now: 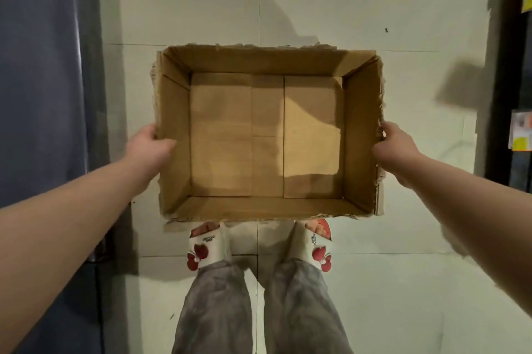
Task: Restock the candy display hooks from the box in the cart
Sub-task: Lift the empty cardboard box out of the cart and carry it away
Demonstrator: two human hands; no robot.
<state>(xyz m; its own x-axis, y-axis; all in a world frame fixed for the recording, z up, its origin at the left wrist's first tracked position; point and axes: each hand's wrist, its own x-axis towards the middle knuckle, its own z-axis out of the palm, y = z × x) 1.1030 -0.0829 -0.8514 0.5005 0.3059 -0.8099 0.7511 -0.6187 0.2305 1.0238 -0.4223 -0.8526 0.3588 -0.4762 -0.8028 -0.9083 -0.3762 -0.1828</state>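
An open brown cardboard box [361, 134] with torn top edges fills the middle of the head view, held above the floor in front of my legs. Its inside shows only bare cardboard flaps; no candy is visible in it. My left hand [151, 143] grips the box's left wall, thumb inside over the rim. My right hand [393, 142] grips the right wall, fingers curled round its edge. No cart and no display hooks are in view.
Pale floor tiles [316, 8] lie below. A blue-grey panel [43, 80] runs down the left side. A dark shelf unit [515, 80] with yellow labels stands at the right edge. My feet in white slippers [207, 247] stand under the box's near edge.
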